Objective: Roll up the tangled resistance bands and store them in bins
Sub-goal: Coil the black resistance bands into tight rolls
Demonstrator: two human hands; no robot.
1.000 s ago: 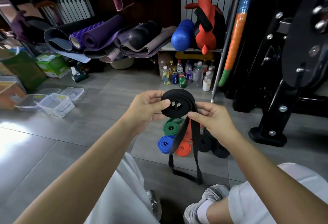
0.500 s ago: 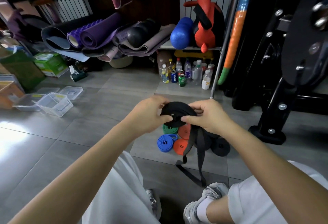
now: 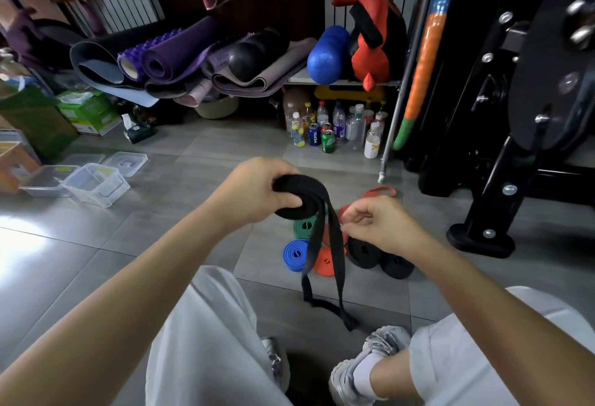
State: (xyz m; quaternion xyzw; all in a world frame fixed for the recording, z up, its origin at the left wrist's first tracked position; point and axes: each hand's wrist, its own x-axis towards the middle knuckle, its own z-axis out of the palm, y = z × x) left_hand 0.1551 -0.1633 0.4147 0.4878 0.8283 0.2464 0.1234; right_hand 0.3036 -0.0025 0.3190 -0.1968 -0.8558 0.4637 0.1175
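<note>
Half the coil behind left hand

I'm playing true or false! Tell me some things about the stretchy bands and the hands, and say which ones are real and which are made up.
1. The left hand grips a partly rolled black band. True.
2. The black band is rolled all the way up. False: a long tail hangs down toward the floor.
3. The blue rolled band sits inside a clear bin. False: it lies on the floor, and the bins stand off to the left.
4. A green rolled band lies on the floor. True.
</note>
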